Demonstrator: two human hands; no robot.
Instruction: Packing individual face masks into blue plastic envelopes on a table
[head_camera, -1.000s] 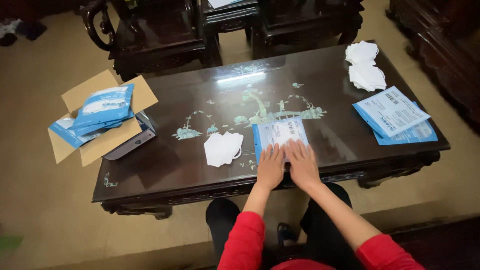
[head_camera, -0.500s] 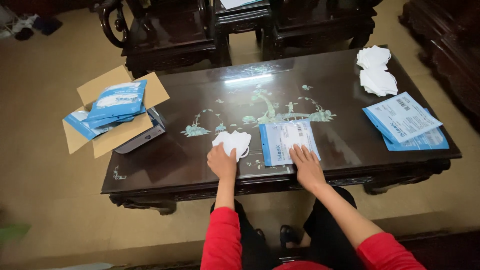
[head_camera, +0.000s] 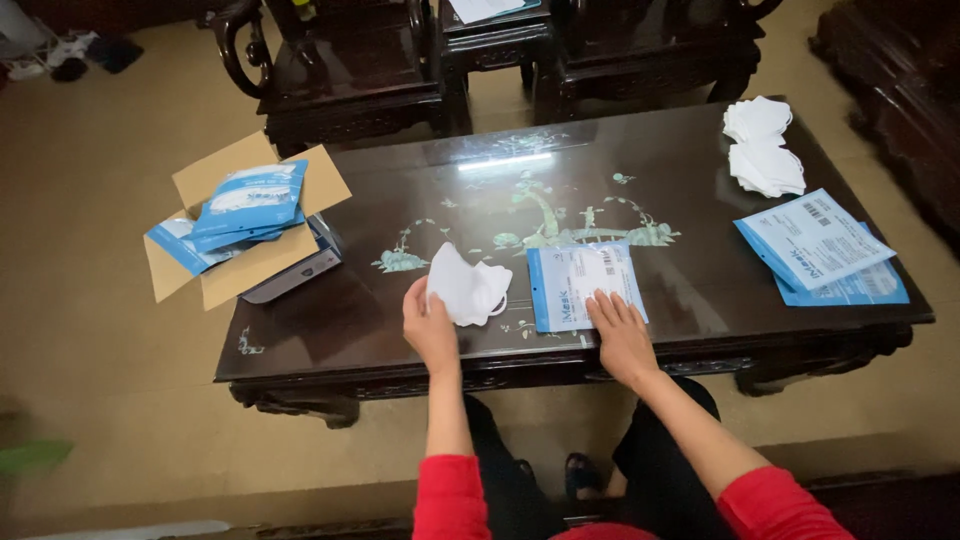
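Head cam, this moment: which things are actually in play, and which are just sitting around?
In play:
- left hand holding a white folded face mask
- right hand pressing flat on a blue-and-white flat packet

Lying about:
- stack of white masks at the far right
- two blue-and-white packets at the right edge
- open cardboard box of blue packets at the left end
- dark inlaid wooden table

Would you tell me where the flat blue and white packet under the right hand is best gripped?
Probably by its near edge, from the person's side. The packet lies flat on the table, and the right hand already presses that lower corner, close to the table's front edge.
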